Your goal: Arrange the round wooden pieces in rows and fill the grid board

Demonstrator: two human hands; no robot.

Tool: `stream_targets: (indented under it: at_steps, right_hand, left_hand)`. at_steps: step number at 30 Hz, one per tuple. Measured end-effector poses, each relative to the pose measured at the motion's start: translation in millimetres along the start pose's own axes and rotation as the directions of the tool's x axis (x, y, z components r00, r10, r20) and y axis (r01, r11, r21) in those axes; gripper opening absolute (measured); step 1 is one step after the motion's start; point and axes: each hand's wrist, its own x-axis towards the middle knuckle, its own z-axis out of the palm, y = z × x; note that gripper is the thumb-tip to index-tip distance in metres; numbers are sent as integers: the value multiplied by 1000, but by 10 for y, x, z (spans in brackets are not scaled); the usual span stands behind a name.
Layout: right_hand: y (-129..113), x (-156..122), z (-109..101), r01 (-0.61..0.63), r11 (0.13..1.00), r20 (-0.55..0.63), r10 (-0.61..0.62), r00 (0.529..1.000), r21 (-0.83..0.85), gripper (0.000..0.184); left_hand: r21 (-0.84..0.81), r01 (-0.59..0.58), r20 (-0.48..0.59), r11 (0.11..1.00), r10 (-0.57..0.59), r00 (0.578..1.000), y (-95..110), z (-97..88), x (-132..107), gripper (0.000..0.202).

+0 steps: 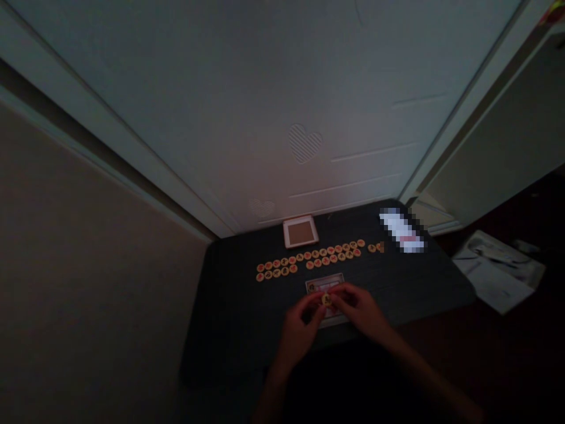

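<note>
Wooden disc (326,299) between left hand (301,325) and right hand (362,310).

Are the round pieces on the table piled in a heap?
No, the round pieces lie flat in two rows across the dark table.

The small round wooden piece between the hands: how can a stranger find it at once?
Start at the dark rectangular table. At its near side the left hand and the right hand meet. The small round wooden piece is held between their fingertips, apart from the rows of similar orange discs farther back.
</note>
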Motion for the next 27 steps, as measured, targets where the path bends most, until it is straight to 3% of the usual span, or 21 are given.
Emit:
stream_targets:
  at_steps: [6,14,20,27]
  right_hand:
    - [8,8,9,26,1000,16,-26,1000,17,29]
    - [24,-29,8,101,993,61,-104,993,60,24]
    - [-10,-20,6,165,986,69,-164,984,-2,19]
    - [2,-10,9,48,997,-6,-48,999,-53,27]
  left_hand:
    - [47,-38,-56,998,41,998,26,11,14,27]
    - [109,-198,-119,974,210,970,59,4,22,15]
    - [163,-154,-147,974,179,973,27,-4,12,15]
    - [208,-138,-87,968,159,984,22,-23,-7,24]
